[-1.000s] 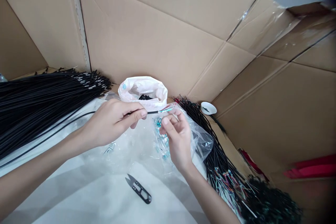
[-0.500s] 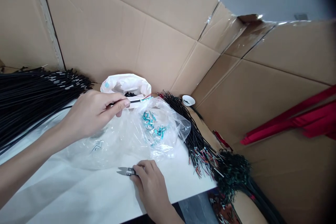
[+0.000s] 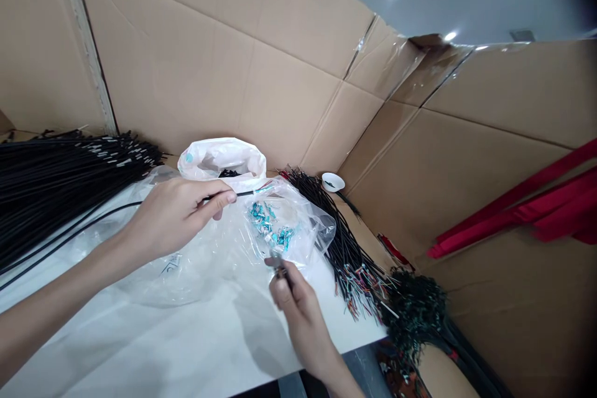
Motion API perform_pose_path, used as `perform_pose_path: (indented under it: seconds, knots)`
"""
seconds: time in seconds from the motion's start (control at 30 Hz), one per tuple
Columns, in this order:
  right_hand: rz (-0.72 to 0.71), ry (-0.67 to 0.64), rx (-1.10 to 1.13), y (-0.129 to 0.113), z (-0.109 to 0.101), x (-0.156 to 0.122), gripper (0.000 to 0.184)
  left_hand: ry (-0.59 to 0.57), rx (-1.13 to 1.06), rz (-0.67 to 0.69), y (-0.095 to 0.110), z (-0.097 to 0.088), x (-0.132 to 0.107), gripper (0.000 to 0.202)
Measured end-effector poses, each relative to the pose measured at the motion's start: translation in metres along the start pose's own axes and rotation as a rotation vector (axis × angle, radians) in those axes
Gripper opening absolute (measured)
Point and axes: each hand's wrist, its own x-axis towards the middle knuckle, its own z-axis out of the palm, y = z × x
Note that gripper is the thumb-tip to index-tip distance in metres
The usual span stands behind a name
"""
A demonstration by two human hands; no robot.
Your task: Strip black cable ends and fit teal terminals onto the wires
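Observation:
My left hand (image 3: 186,214) pinches a black cable (image 3: 245,193) near its stripped end, where thin coloured wires (image 3: 265,188) fan out to the right. The cable's length trails back under the wrist to the left. In my right hand (image 3: 301,314) is a pair of thread snips (image 3: 278,264), lifted off the table with the blades pointing up and away; motion blurs them. Just beyond the snips lies a clear plastic bag (image 3: 317,230) holding small teal and metal pieces (image 3: 273,227).
Black cables (image 3: 56,168) are heaped at the left. A second cable bundle (image 3: 345,242) with bared coloured ends runs along the right side, near a small white bowl (image 3: 333,182). Behind stands a white bag (image 3: 224,148) against cardboard walls (image 3: 209,62). Red cloth (image 3: 522,217) hangs at right.
My right hand has picked the snips up from the tabletop and moved them up and to the right, towards the bag of teal pieces. My left hand still holds the cable.

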Motion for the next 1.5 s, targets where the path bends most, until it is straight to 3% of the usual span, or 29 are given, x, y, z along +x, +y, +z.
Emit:
perform_pose_path:
  seconds: [0.1, 0.27, 0.4, 0.6, 1.03, 1.5]
  knots:
    - [0.050, 0.030, 0.177, -0.017, -0.013, 0.024, 0.062, -0.041, -0.026, -0.041, 0.008, 0.010, -0.001, 0.034]
    - [0.096, -0.113, 0.471, -0.024, -0.013, 0.056, 0.054, -0.079, -0.034, -0.096, 0.014, 0.017, -0.004, 0.037]
    - [-0.034, -0.152, 0.386, -0.021, -0.006, 0.064, 0.047, -0.091, -0.058, -0.126, 0.014, 0.019, -0.005, 0.039]
    - [-0.156, 0.021, 0.268, -0.014, 0.002, 0.068, 0.043, -0.121, -0.082, -0.154, 0.014, 0.024, -0.008, 0.041]
    - [-0.078, 0.074, 0.393, -0.017, 0.006, 0.078, 0.049, -0.120, -0.078, -0.181, 0.013, 0.025, -0.009, 0.040]
    - [-0.087, 0.082, 0.398, -0.017, 0.007, 0.080, 0.049, -0.117, -0.071, -0.169, 0.013, 0.028, -0.011, 0.039]
